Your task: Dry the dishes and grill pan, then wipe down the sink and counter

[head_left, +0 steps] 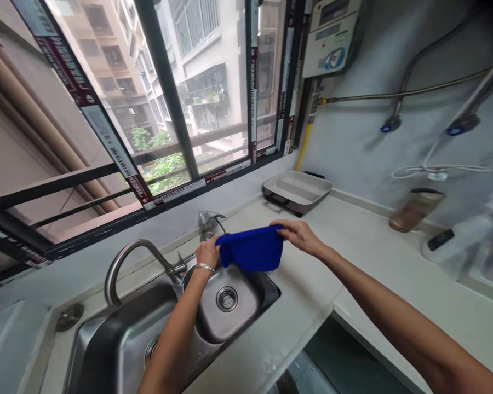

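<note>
A blue cloth [252, 250] hangs stretched between my two hands, its upper edge pulled nearly straight and its lower part drooping. My left hand [207, 254], with a silver bracelet at the wrist, pinches the cloth's left corner above the small sink bowl [230, 323]. The right corner is gripped between the thumb and fingers of my right hand [299, 235], over the counter just right of the sink. Behind the cloth, part of the small bowl's back edge is hidden.
A curved faucet [125, 246] rises behind the large sink bowl [107, 355]. An electric pan [298, 189] stands in the counter's back corner. On the right are a brown-tinted jar [417, 210] and a white bottle [464, 230], both blurred. Below the counter [308, 279] is an opening.
</note>
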